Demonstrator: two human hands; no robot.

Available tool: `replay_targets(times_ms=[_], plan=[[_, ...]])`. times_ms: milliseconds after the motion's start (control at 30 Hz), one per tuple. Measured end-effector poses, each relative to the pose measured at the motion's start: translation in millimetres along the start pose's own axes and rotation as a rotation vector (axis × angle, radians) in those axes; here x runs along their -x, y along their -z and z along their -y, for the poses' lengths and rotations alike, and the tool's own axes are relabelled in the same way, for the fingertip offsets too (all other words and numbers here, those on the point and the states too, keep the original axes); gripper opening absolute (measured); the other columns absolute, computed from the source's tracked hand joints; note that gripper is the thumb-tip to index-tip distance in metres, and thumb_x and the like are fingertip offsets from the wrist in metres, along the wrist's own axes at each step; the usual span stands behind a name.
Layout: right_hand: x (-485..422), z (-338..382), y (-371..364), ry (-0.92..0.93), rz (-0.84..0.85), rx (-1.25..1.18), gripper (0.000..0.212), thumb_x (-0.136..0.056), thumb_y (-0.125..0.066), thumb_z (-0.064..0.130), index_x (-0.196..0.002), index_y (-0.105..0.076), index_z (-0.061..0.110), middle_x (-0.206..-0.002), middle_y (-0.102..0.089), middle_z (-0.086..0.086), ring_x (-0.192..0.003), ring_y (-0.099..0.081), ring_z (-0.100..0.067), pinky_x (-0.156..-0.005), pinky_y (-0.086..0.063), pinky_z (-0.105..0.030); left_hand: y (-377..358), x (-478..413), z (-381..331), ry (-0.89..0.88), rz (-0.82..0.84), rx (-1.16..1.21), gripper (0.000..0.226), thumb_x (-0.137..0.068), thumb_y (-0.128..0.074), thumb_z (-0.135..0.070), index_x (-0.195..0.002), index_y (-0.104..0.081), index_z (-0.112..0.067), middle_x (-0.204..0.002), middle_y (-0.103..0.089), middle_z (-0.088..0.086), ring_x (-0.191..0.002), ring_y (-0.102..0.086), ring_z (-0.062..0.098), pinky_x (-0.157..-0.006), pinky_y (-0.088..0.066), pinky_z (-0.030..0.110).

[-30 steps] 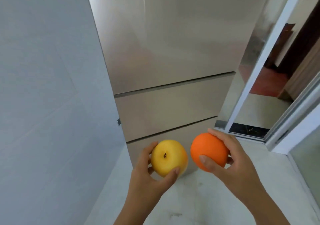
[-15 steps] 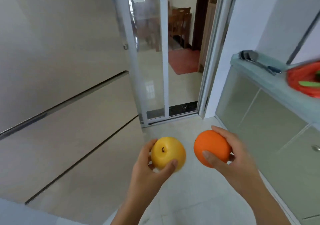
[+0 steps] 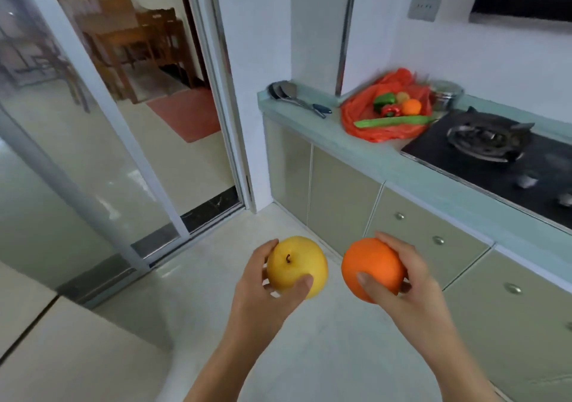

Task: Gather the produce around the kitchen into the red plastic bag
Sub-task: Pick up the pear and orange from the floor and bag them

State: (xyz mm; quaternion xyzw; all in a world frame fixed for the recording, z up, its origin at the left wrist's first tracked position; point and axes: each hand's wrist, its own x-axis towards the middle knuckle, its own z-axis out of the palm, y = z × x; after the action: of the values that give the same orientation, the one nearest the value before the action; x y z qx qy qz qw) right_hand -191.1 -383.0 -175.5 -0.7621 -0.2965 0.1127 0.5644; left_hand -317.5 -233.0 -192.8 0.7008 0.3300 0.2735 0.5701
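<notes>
Left grip (image 3: 263,287) wrapped round a pear (image 3: 295,262), right grip (image 3: 408,281) round an orange (image 3: 371,267), both held up front bc bag (image 3: 387,117) sits open on the table (image 3: 356,151), well apart.

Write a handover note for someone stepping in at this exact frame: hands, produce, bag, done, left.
Left hand: closed on a yellow apple, stem up.
Right hand: closed on an orange.
Both are held over the floor, short of the counter.
The red plastic bag lies open on the counter beside the gas stove.
Done: a green pepper, a red pepper, a small orange fruit and a long green vegetable are at the bag already.
Left: carry both fruits over and drop them in.
</notes>
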Motion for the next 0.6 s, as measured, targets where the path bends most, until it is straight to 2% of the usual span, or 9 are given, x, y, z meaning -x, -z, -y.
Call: replay_targets(times_ms=[67, 167, 233, 333, 433, 500, 600], plan=[[-8.3, -10.2, 10.6, -0.033, -0.041, 0.012, 0.055, -0.07, -0.077, 0.021, -0.11, -0.049, 0.045, -0.119, -0.049, 0.019, -0.097, -0.045, 0.014, -0.068, -0.039, -0.012, -14.7, -14.3, -0.3, 0.008, 0.049, 0.001, 0.063, -0.043, -0.069, -0.056, -0.102, -0.049, -0.045, -0.113, -0.052, -0.021, -0.099, -0.056, 0.005, -0.072, -0.052, 0.016], [-24.5, -20.9, 17.3, -0.071, -0.085, 0.02, 0.054, -0.072, -0.077, 0.016, -0.109, -0.049, 0.044, -0.119, -0.05, 0.016, -0.096, -0.045, 0.016, -0.066, -0.039, -0.002, -30.4, -38.2, 2.8, 0.02, 0.104, 0.015, 0.062, -0.044, -0.069, -0.055, -0.102, -0.049, -0.045, -0.115, -0.052, -0.02, -0.101, -0.057, 0.007, -0.073, -0.054, 0.021], [-39.2, -24.9, 17.4, -0.092, -0.101, 0.033, 0.052, -0.066, -0.074, 0.028, -0.109, -0.049, 0.045, -0.117, -0.05, 0.019, -0.096, -0.046, 0.015, -0.066, -0.038, 0.0, -38.7, -56.5, 6.2, 0.024, 0.131, 0.02, 0.062, -0.045, -0.069, -0.054, -0.103, -0.05, -0.044, -0.115, -0.053, -0.018, -0.098, -0.058, 0.006, -0.068, -0.053, 0.017], [-70.6, -33.3, 13.4, -0.123, -0.13, 0.049, 0.053, -0.059, -0.066, 0.035, -0.107, -0.049, 0.048, -0.117, -0.05, 0.021, -0.096, -0.047, 0.013, -0.067, -0.04, -0.005, -47.4, -91.5, 12.3, 0.04, 0.152, 0.024, 0.059, -0.048, -0.072, -0.051, -0.103, -0.051, -0.043, -0.112, -0.054, -0.018, -0.092, -0.059, 0.001, -0.062, -0.049, 0.011], [-115.1, -41.1, 2.2, -0.126, -0.135, 0.079, 0.052, -0.065, -0.074, 0.032, -0.105, -0.047, 0.051, -0.118, -0.049, 0.023, -0.099, -0.048, 0.007, -0.069, -0.039, -0.011, -51.6, -140.5, 16.9, 0.033, 0.168, 0.041, 0.054, -0.053, -0.075, -0.043, -0.101, -0.05, -0.043, -0.11, -0.053, -0.021, -0.09, -0.058, -0.005, -0.06, -0.047, 0.008], [-151.4, -42.6, -9.1, -0.122, -0.128, 0.094, 0.054, -0.07, -0.077, 0.024, -0.105, -0.046, 0.051, -0.118, -0.047, 0.023, -0.101, -0.048, 0.004, -0.071, -0.039, -0.012, -51.0, -180.5, 18.1, 0.024, 0.173, 0.046, 0.051, -0.061, -0.08, -0.032, -0.101, -0.049, -0.044, -0.111, -0.052, -0.021, -0.092, -0.058, -0.001, -0.06, -0.046, 0.007], [-211.2, -35.0, -26.5, -0.112, -0.116, 0.11, 0.053, -0.068, -0.078, 0.029, -0.105, -0.047, 0.051, -0.117, -0.047, 0.021, -0.099, -0.048, 0.004, -0.072, -0.04, -0.014, -46.4, -245.1, 12.5, 0.004, 0.153, 0.034, 0.053, -0.069, -0.078, -0.019, -0.105, -0.047, -0.043, -0.11, -0.05, -0.022, -0.095, -0.056, 0.003, -0.061, -0.047, 0.007]])
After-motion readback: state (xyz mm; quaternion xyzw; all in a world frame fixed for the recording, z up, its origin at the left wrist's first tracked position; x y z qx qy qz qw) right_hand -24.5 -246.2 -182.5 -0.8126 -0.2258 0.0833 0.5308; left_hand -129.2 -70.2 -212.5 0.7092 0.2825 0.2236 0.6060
